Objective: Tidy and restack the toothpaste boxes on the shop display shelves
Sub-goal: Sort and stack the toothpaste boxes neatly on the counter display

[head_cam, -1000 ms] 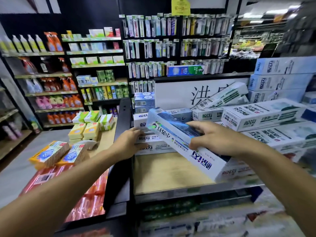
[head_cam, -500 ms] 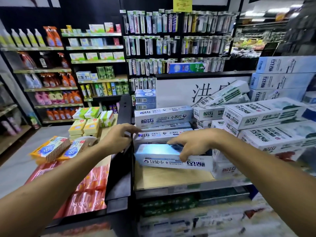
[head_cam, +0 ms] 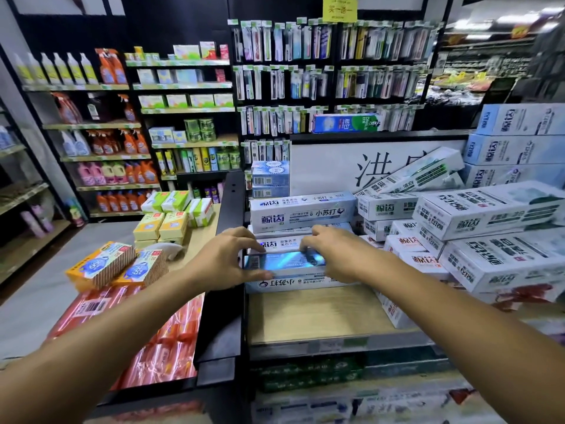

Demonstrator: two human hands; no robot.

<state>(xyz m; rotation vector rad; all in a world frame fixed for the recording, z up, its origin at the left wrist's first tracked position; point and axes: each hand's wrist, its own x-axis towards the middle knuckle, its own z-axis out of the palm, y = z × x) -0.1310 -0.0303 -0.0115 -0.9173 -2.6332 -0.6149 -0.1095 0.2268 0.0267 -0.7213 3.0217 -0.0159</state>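
Note:
A white and blue toothpaste box (head_cam: 286,264) lies flat on the wooden shelf (head_cam: 315,316), shiny blue side up, in front of a short stack of like boxes (head_cam: 301,211). My left hand (head_cam: 227,260) grips its left end, thumb on the front edge and fingers on the back. My right hand (head_cam: 333,254) holds its right end the same way. To the right, a loose heap of bigger white toothpaste boxes (head_cam: 489,215) leans at odd angles.
A black divider post (head_cam: 227,228) borders the shelf on the left. Beyond it lie orange soap boxes (head_cam: 102,266) and red packs (head_cam: 171,332). Toothbrushes (head_cam: 305,75) hang at the back. Bare wood shows at the shelf front.
My right hand has carried the box down from a tilted hold onto the shelf. My left hand has come across from the divider and taken the box's left end.

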